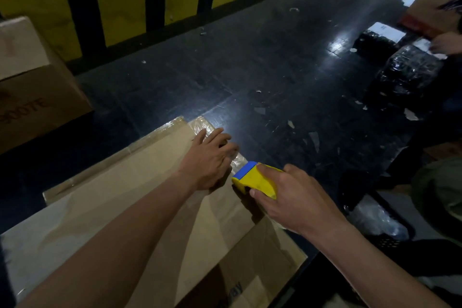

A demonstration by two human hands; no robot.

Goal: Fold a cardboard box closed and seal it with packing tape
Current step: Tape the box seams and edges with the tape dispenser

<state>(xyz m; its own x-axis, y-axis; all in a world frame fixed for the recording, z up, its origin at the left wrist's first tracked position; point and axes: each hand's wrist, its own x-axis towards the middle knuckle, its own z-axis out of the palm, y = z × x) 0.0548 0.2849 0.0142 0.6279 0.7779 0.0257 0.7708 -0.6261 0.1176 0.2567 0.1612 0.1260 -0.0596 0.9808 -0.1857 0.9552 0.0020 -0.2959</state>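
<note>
Your left hand (208,157) is lying palm down on the box (130,197), fingers spread flat and holding nothing, pressing on a strip of clear tape (200,126) near the far right edge of the top panel. The fingertips are reaching just over that edge. Your right hand (292,202) is gripping a yellow dispenser (260,182) with a blue front end, thumb lying along its near side and fingers wrapping over the top. The dispenser is sitting on the same edge of the box, just beside your left hand (whether the two are touching is hard to tell in this dim light).

The box is lying flat in front of you on a dark, glossy worktop (262,62), with glossy tape showing at its far corner. Scraps of paper (411,115) are lying scattered on the worktop to the right. A second carton (30,77) is standing at far left. At far right, black wrapped parcels (407,72) are resting on the worktop, and another person's hand (446,42) is reaching toward them. A yellow and black striped barrier (125,0) is running behind the worktop.
</note>
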